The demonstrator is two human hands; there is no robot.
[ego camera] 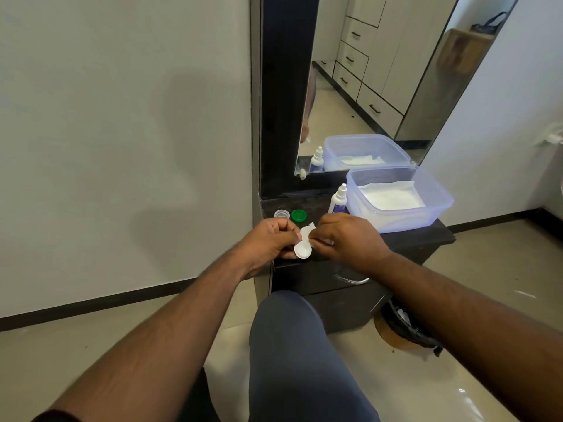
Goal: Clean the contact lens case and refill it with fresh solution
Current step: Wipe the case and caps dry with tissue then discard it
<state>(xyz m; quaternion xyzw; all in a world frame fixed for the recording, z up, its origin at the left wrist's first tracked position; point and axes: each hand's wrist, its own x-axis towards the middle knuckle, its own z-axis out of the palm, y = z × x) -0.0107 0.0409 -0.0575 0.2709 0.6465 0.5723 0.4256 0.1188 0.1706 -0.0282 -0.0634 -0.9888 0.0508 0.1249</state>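
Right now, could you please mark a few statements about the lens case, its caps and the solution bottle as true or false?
1. Both caps are screwed onto the lens case. False: the green cap and clear cap lie on the dark countertop.
2. The left hand holds the case. True.
3. The right hand grips the solution bottle. False: the bottle stands untouched beside the plastic tub.
4. The tub holds white tissue. True.
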